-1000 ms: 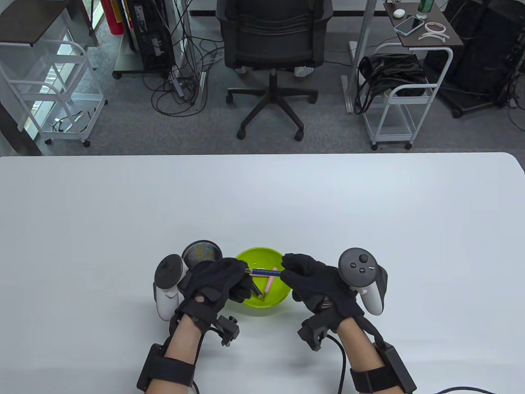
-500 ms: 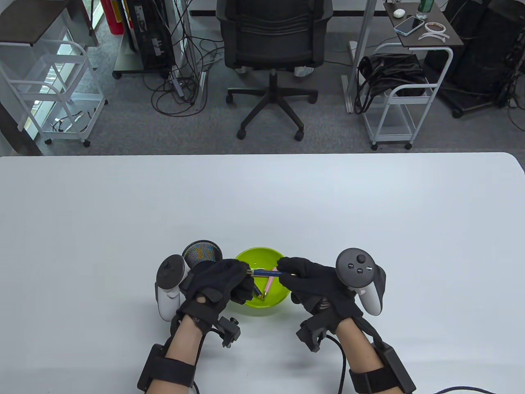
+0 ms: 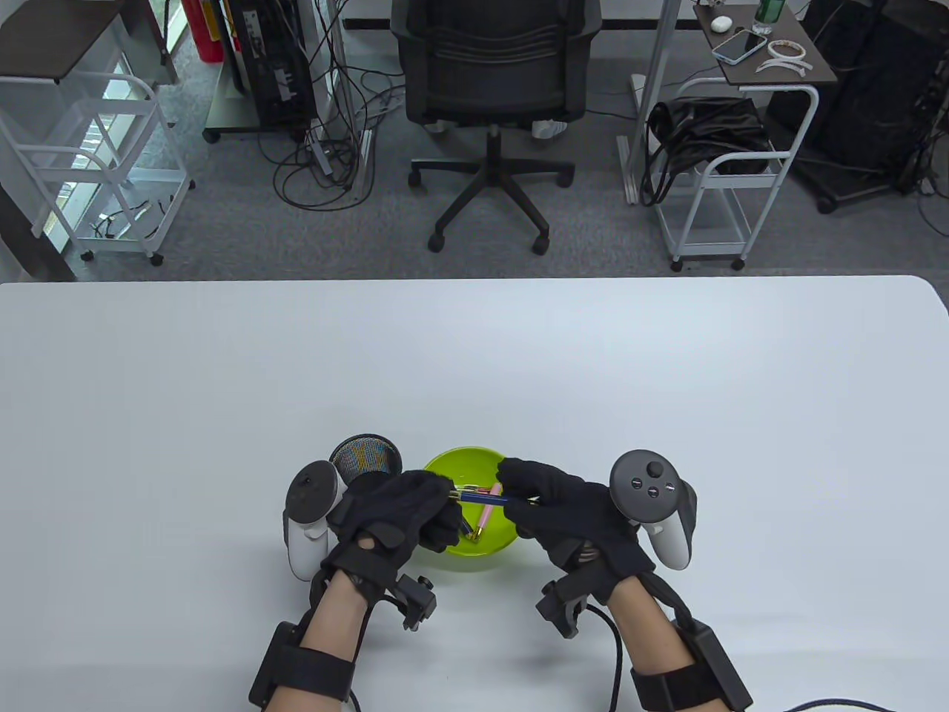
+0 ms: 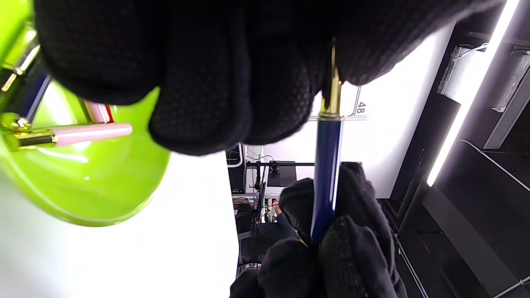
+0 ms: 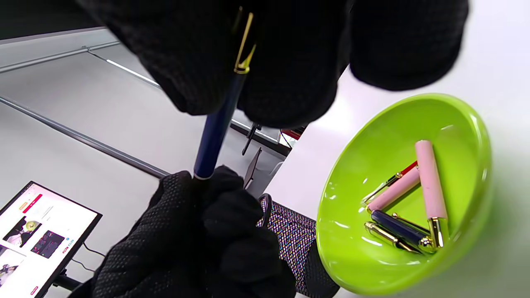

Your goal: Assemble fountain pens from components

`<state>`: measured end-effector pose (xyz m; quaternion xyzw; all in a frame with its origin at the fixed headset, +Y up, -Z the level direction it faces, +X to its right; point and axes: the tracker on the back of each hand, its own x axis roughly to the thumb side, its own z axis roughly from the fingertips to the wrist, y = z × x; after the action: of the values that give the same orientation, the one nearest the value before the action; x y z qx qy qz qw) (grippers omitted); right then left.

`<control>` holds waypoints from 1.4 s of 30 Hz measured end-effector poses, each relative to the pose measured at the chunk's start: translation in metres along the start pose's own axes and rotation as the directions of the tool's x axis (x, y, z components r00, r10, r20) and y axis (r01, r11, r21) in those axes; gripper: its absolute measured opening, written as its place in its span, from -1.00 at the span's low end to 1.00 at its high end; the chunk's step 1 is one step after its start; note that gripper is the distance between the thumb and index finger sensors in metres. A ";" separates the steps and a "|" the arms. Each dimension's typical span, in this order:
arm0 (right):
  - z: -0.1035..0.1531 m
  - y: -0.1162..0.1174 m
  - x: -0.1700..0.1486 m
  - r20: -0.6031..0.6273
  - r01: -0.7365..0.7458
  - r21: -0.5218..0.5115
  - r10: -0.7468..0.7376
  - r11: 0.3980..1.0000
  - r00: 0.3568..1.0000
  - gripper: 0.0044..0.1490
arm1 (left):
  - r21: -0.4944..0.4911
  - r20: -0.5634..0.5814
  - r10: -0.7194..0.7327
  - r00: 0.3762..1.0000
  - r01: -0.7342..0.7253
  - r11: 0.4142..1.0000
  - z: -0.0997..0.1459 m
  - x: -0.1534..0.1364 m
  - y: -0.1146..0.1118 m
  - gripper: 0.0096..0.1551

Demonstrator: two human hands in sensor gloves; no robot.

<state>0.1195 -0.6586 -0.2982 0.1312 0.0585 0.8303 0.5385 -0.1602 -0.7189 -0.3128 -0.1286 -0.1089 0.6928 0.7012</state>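
Both gloved hands hold one dark blue fountain pen (image 3: 482,499) level above the green bowl (image 3: 445,467). My left hand (image 3: 404,508) grips its gold-trimmed end, seen in the left wrist view (image 4: 331,95). My right hand (image 3: 552,500) grips the other end, where a gold clip (image 5: 244,41) shows between the fingers. The blue barrel (image 4: 327,174) spans the gap between the hands. In the bowl (image 5: 476,136) lie two pink pen parts (image 5: 428,182), a dark blue part with gold trim (image 5: 399,231) and a thin red-and-gold piece (image 5: 397,176).
A dark mesh pen cup (image 3: 363,456) with a speckled inside stands just left of the bowl, behind my left hand. The white table (image 3: 474,356) stretches wide on all sides. An office chair (image 3: 493,81) and carts stand beyond the far edge.
My right hand has slid left along the blue pen toward my left hand, so less of the barrel shows between them. The left hand has barely moved.
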 end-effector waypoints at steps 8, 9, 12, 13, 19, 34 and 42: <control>0.000 0.001 -0.003 -0.019 -0.017 0.014 0.017 1.000 1.000 -0.36 | 0.006 -0.004 -0.013 1.000 0.013 1.000 -0.001 -0.001 0.000 -0.57; 0.000 0.002 0.000 -0.008 -0.031 0.027 0.031 0.999 0.999 -0.38 | 0.004 -0.002 -0.016 1.000 0.016 1.000 -0.001 -0.001 0.001 -0.57; 0.000 0.003 0.003 0.008 -0.048 0.020 0.048 0.999 0.999 -0.47 | 0.003 0.001 -0.004 1.000 0.004 1.000 -0.001 0.000 0.001 -0.56; 0.001 0.003 0.004 0.010 -0.056 0.013 0.056 0.998 0.998 -0.48 | 0.000 0.002 -0.003 1.000 0.003 1.000 -0.001 0.000 0.000 -0.56; 0.001 -0.001 0.003 -0.008 -0.074 -0.003 0.074 0.997 0.997 -0.49 | -0.022 0.038 -0.076 0.996 0.077 0.997 -0.002 0.004 0.001 -0.58; -0.006 -0.002 -0.013 -0.068 0.063 0.071 -0.058 0.995 0.996 -0.42 | -0.031 0.049 -0.109 0.993 0.111 0.993 -0.002 0.004 0.000 -0.57; -0.003 -0.017 -0.025 -0.155 0.182 -0.077 -0.192 0.980 0.969 -0.39 | 0.015 0.019 -0.077 0.997 0.076 0.997 -0.002 -0.004 0.002 -0.19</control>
<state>0.1434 -0.6741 -0.3087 0.0404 0.0883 0.7852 0.6116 -0.1614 -0.7225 -0.3150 -0.1124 -0.1157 0.6674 0.7270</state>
